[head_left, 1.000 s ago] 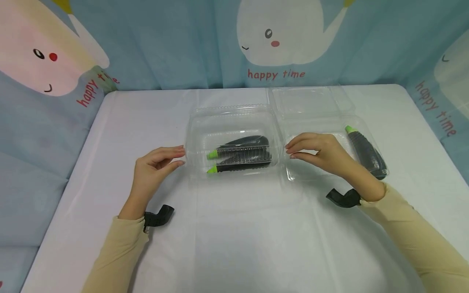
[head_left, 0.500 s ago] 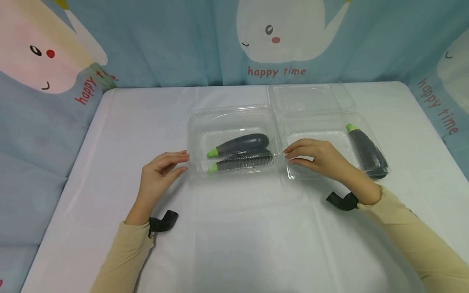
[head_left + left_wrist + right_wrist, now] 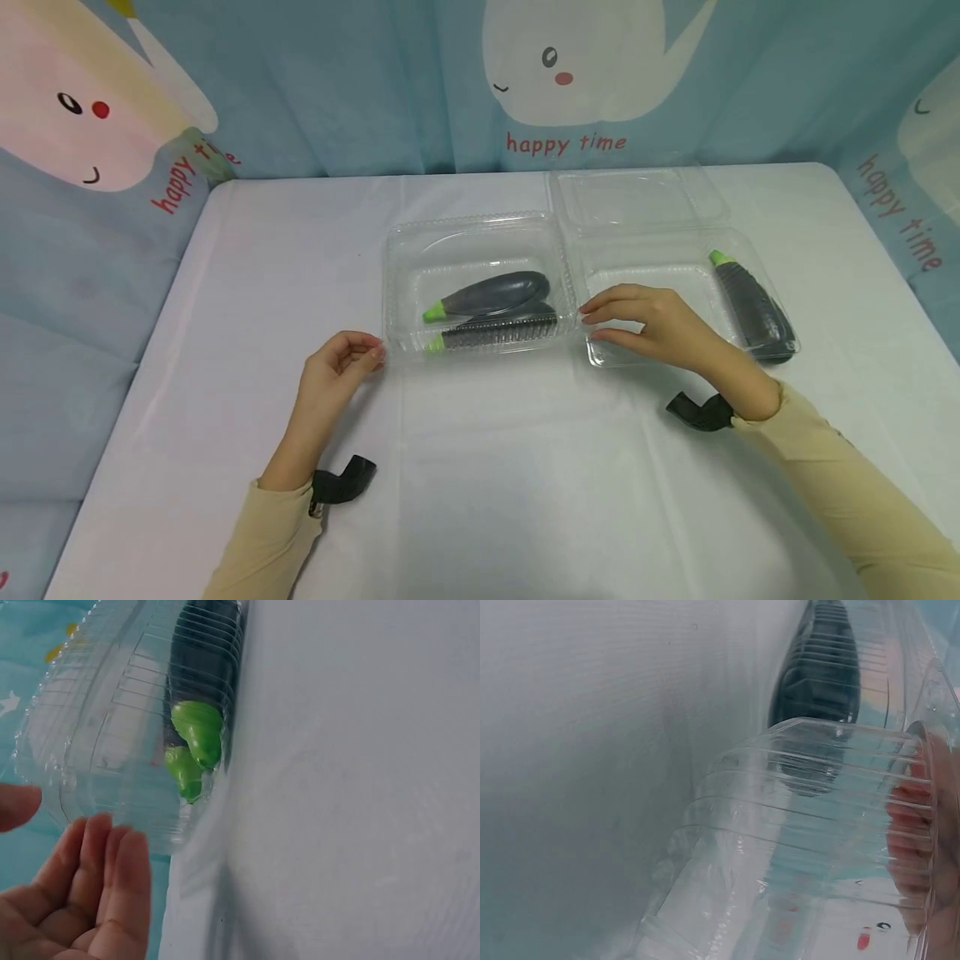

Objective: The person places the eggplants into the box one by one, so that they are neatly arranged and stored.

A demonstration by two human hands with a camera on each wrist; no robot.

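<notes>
Two dark toy eggplants with green stems lie in the left clear plastic clamshell box; one eggplant is behind the other. Whether this box's lid is fastened, I cannot tell. My left hand is at its front left corner, thumb apart from the fingers in the left wrist view, fingertips close to the plastic. My right hand is at the box's right side, fingers loosely bent and fingertips at its wall. In the right wrist view, clear ribbed plastic partly covers that hand.
A second clear clamshell box stands to the right, its lid folded back behind. At its right end lies a dark eggplant, with another dark shape partly hidden beside it. White cloth covers the table; a printed curtain hangs behind.
My left hand has moved from the left box's side to its front left corner, nearer me. The ribbed plastic over the eggplants has shifted lower. My right hand has moved slightly, then stayed.
</notes>
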